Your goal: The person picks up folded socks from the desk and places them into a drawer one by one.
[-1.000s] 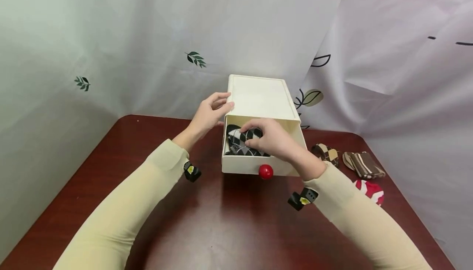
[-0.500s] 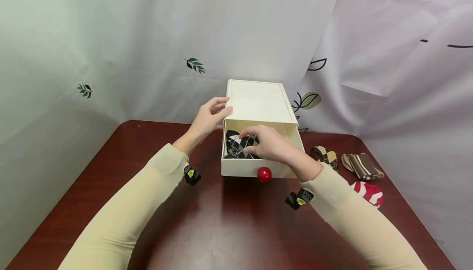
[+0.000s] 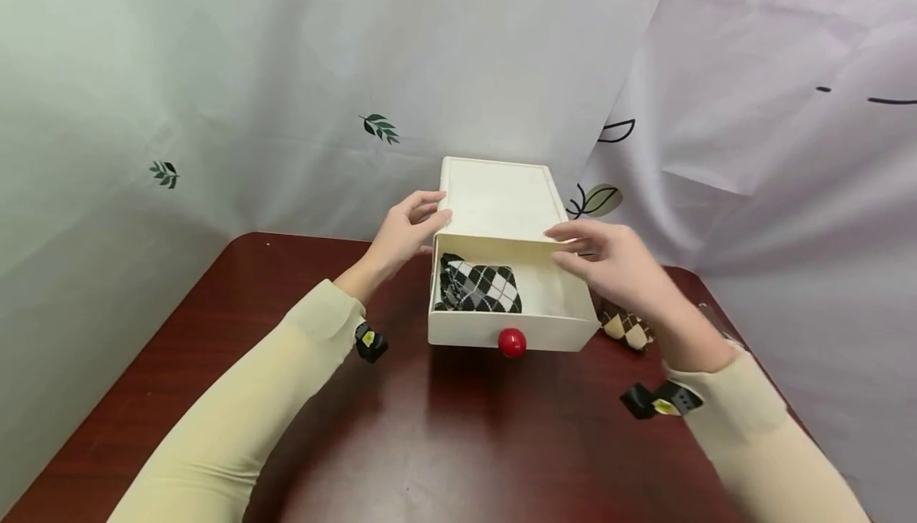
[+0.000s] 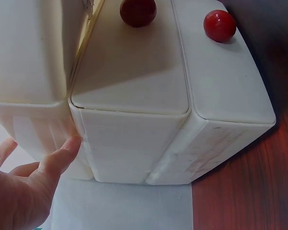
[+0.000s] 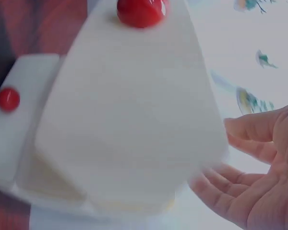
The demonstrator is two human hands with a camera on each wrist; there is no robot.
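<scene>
A white drawer cabinet (image 3: 501, 197) stands at the back of the table, its top drawer (image 3: 469, 329) pulled out. Folded black, white and grey argyle socks (image 3: 487, 288) lie in the drawer's left part. My left hand (image 3: 403, 230) rests against the cabinet's left side near the top, thumb (image 4: 62, 152) on the wall in the left wrist view. Beside the drawer's right wall, my right hand (image 3: 612, 268) is spread with nothing in it. A red knob (image 3: 512, 343) sits on the drawer front.
Brown and tan argyle socks (image 3: 625, 327) lie right of the cabinet, partly behind my right arm. Lower drawers with red knobs (image 4: 220, 26) are shut below the open one. Printed fabric (image 3: 286, 69) hangs behind the table (image 3: 430, 443).
My right hand has left the argyle socks in the drawer and moved right, over the drawer's right wall. My left hand stays at the cabinet's side.
</scene>
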